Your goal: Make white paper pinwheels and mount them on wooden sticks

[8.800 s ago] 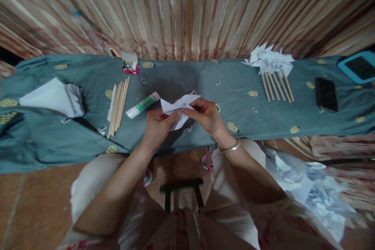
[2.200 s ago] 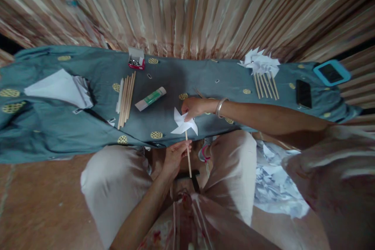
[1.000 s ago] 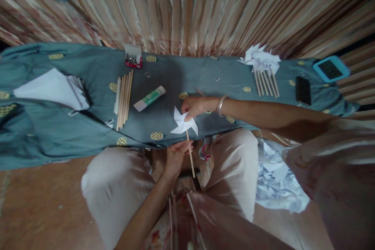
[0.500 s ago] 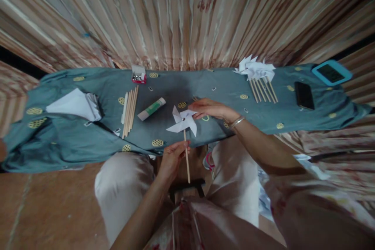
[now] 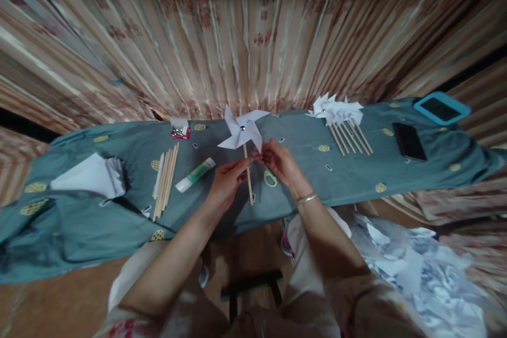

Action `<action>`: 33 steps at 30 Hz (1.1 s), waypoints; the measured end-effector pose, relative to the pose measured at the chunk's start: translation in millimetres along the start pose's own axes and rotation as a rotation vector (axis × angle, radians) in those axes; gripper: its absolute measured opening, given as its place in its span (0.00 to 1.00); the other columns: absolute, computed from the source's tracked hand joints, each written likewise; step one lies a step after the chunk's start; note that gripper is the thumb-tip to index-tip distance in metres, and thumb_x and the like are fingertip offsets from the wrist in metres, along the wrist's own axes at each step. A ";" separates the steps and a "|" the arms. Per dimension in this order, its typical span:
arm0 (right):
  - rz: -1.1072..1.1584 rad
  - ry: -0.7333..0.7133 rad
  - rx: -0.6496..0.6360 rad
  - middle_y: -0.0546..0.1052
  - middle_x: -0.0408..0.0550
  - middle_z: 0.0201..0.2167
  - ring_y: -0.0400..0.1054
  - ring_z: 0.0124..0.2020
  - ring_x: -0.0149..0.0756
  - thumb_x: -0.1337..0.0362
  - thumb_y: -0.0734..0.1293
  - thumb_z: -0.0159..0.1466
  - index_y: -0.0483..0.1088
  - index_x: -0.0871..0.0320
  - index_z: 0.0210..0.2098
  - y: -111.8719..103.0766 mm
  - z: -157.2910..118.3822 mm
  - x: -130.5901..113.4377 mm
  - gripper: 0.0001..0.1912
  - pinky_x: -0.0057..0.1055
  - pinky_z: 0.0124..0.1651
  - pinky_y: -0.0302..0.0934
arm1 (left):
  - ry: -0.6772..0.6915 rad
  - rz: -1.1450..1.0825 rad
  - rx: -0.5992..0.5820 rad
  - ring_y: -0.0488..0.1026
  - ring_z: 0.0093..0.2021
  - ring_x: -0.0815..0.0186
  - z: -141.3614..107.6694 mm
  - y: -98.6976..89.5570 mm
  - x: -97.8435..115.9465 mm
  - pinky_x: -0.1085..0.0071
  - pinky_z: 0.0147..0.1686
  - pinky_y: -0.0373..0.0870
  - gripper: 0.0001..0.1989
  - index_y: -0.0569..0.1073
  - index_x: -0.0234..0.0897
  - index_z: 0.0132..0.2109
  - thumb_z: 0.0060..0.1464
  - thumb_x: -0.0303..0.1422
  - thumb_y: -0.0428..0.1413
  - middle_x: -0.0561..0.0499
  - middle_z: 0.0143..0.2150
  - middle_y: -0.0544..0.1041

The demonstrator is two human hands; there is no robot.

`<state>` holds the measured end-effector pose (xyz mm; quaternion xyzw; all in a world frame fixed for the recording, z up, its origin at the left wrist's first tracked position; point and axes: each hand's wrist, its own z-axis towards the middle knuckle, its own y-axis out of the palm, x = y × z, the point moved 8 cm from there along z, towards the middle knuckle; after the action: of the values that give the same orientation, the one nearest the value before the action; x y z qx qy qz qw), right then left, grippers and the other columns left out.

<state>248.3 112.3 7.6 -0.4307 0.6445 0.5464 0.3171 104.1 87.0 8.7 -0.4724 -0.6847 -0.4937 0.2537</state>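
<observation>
A white paper pinwheel (image 5: 245, 140) with a silver pin at its centre stands raised over the table on a thin wooden stick (image 5: 249, 182). My left hand (image 5: 227, 182) pinches that stick between thumb and fingers, below the blades. Just right of the stick is my right hand (image 5: 275, 161), its fingers loosely bent and apart near the left fingertips, under the lowest blade. Nothing shows in it. Beneath it on the cloth lie scissors with yellow-green handles (image 5: 271, 178), partly hidden. A glue stick (image 5: 195, 175) lies left of my left hand.
On the cloth-covered table (image 5: 301, 185) are loose wooden sticks (image 5: 166, 179), a small box of pins (image 5: 180, 130) and folded white paper (image 5: 89, 174). Finished pinwheels (image 5: 343, 113), a black phone (image 5: 409, 141) and a blue-framed device (image 5: 441, 108) lie right. Crumpled paper (image 5: 428, 269) sits low right.
The pinwheel has been lifted up and away from me, with my left hand on its stick. My right hand has come off the blade down beside the stick. The view has shifted.
</observation>
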 end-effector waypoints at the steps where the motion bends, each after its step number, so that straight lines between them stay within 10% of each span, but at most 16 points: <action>1: -0.054 -0.003 -0.028 0.80 0.45 0.26 0.73 0.28 0.30 0.38 0.75 0.46 0.76 0.57 0.29 0.2 -1.2 -0.7 0.28 0.26 0.34 0.67 | 0.015 -0.003 0.000 0.72 0.30 0.71 4.1 -0.3 -0.7 0.75 0.33 0.67 0.20 0.83 0.35 0.28 0.25 0.41 0.74 0.50 0.28 0.80; 7: -0.460 0.195 -0.423 0.79 0.42 0.26 0.68 0.26 0.27 0.45 0.78 0.46 0.78 0.60 0.30 25.3 -19.5 30.6 0.25 0.25 0.32 0.61 | 0.100 -0.002 0.035 0.72 0.30 0.70 15.3 -12.1 5.6 0.74 0.32 0.68 0.17 0.83 0.36 0.30 0.30 0.39 0.73 0.50 0.28 0.80; 12: -0.448 0.258 -0.513 0.78 0.43 0.24 0.66 0.23 0.27 0.45 0.77 0.48 0.77 0.59 0.27 40.3 -24.1 54.3 0.22 0.25 0.28 0.59 | 0.087 -0.006 0.046 0.72 0.29 0.72 15.9 -15.9 8.8 0.76 0.31 0.67 0.17 0.83 0.34 0.32 0.32 0.37 0.72 0.51 0.27 0.79; 24: -0.484 0.261 -0.500 0.77 0.42 0.23 0.67 0.24 0.26 0.44 0.77 0.47 0.76 0.60 0.27 26.4 -15.4 40.8 0.24 0.25 0.29 0.62 | 0.069 0.058 0.047 0.76 0.31 0.69 10.4 -23.8 -4.0 0.73 0.36 0.72 0.18 0.83 0.35 0.34 0.32 0.37 0.73 0.49 0.30 0.83; 30: -0.223 -0.061 -0.015 0.80 0.49 0.48 0.74 0.48 0.37 0.39 0.74 0.51 0.75 0.51 0.45 -39.4 8.0 -29.6 0.30 0.30 0.48 0.68 | -0.060 0.168 -0.016 0.76 0.29 0.67 2.6 -20.2 -14.4 0.72 0.32 0.71 0.19 0.84 0.35 0.32 0.28 0.38 0.74 0.47 0.29 0.82; 33: -0.167 -0.065 -0.002 0.78 0.53 0.51 0.71 0.55 0.43 0.29 0.58 0.57 0.70 0.51 0.55 -43.4 12.7 -42.5 0.40 0.37 0.54 0.67 | -0.128 0.257 -0.097 0.75 0.27 0.67 -2.0 -13.2 -24.5 0.72 0.30 0.69 0.17 0.84 0.35 0.31 0.29 0.37 0.74 0.46 0.28 0.82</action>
<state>304.8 132.2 23.7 -0.4651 0.5955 0.5322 0.3818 102.4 74.6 -16.2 -0.5983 -0.6087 -0.4585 0.2475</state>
